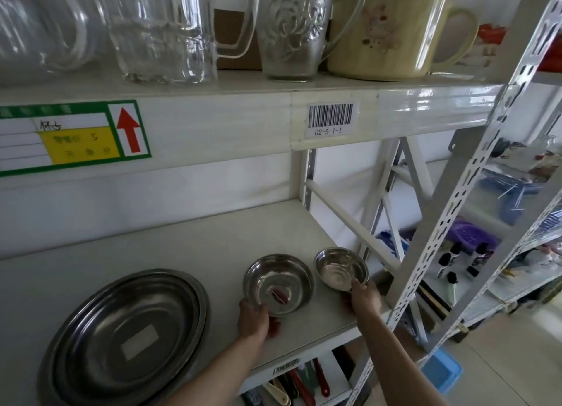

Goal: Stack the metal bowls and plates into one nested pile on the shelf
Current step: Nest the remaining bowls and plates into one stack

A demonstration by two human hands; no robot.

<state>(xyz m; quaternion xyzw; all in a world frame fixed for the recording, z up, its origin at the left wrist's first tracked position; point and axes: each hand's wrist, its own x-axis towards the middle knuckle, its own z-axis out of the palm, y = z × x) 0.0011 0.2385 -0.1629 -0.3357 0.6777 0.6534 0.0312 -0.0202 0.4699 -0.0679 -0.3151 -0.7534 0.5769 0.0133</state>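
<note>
On the white shelf (pixel 213 244) lie large metal plates (pixel 127 335), nested together at the left. A medium metal bowl (pixel 278 282) sits in the middle, and my left hand (pixel 254 319) grips its near rim. A smaller, deeper metal bowl (pixel 340 267) is at the right, tilted and slightly raised, with my right hand (pixel 365 296) holding its near rim. The two bowls are apart, side by side.
The shelf above carries glass jugs (pixel 164 31) and a cream plastic pot (pixel 386 31). A perforated grey upright (pixel 450 199) stands just right of the small bowl, with a white diagonal brace (pixel 349 220) behind it. Utensils (pixel 301 384) lie on the shelf below.
</note>
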